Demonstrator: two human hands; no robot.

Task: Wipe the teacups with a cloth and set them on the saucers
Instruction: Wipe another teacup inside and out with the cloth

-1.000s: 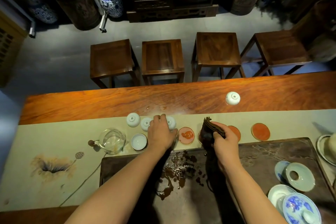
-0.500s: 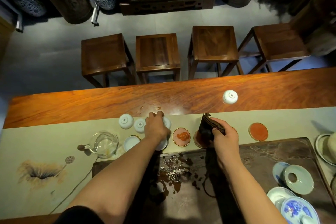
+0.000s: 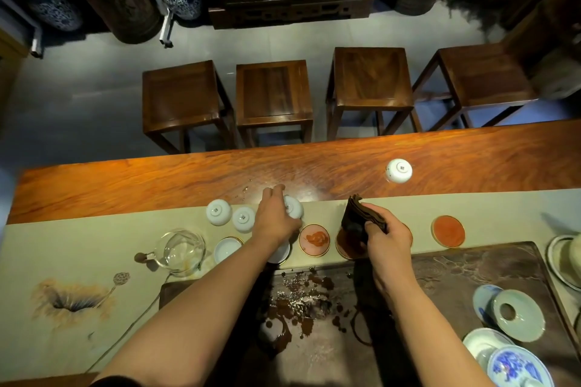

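My left hand [image 3: 274, 220] grips an upturned white teacup [image 3: 294, 206] at the far edge of the pale runner. Two more upturned teacups [image 3: 218, 212] [image 3: 243, 219] stand just left of it. A further upturned cup [image 3: 398, 170] sits alone on the bare wood to the right. My right hand [image 3: 385, 237] holds a folded dark cloth [image 3: 361, 223] upright above a row of round saucers: a pink one [image 3: 314, 240], a dark one [image 3: 347, 245] partly under the cloth, and an orange one [image 3: 448, 231]. A white cup [image 3: 227, 249] stands upright on a saucer at the left.
A glass pitcher [image 3: 179, 250] stands left of the cups. The dark tea tray [image 3: 440, 276] in front of me is wet with brown spills [image 3: 301, 302]. Blue-and-white lids and bowls [image 3: 515, 317] sit at its right end. Several wooden stools [image 3: 273, 94] stand beyond the table.
My left hand has reached farther out and closed on the rightmost upturned cup, tilting it. The right hand keeps the cloth in about the same place. The camera has shifted slightly.
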